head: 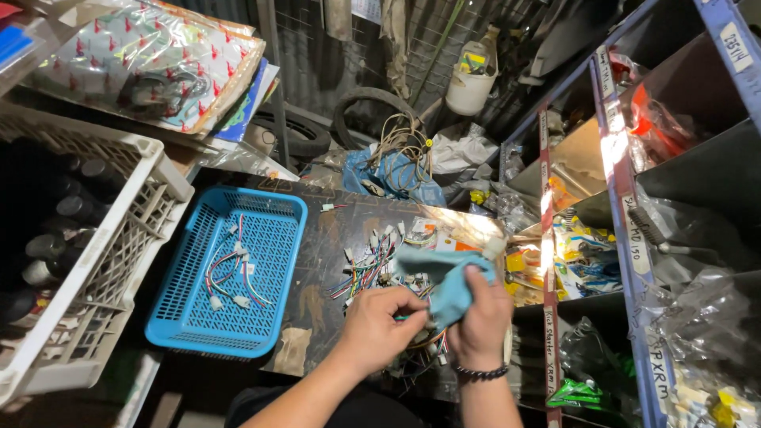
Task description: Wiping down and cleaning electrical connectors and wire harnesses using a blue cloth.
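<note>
My right hand grips a light blue cloth that drapes over its fingers. My left hand pinches a piece of a coloured wire harness right beside the cloth, the two hands touching. Under and behind them lies a pile of coloured wire harnesses with white connectors on a dark worktop. A blue plastic basket to the left holds a few more wire harnesses. A black bead bracelet is on my right wrist.
A white plastic crate of dark bottles stands at the left. Blue metal shelving with bagged parts fills the right. Tyres, a tangle of cables, a white bucket and patterned packaged sheets lie behind.
</note>
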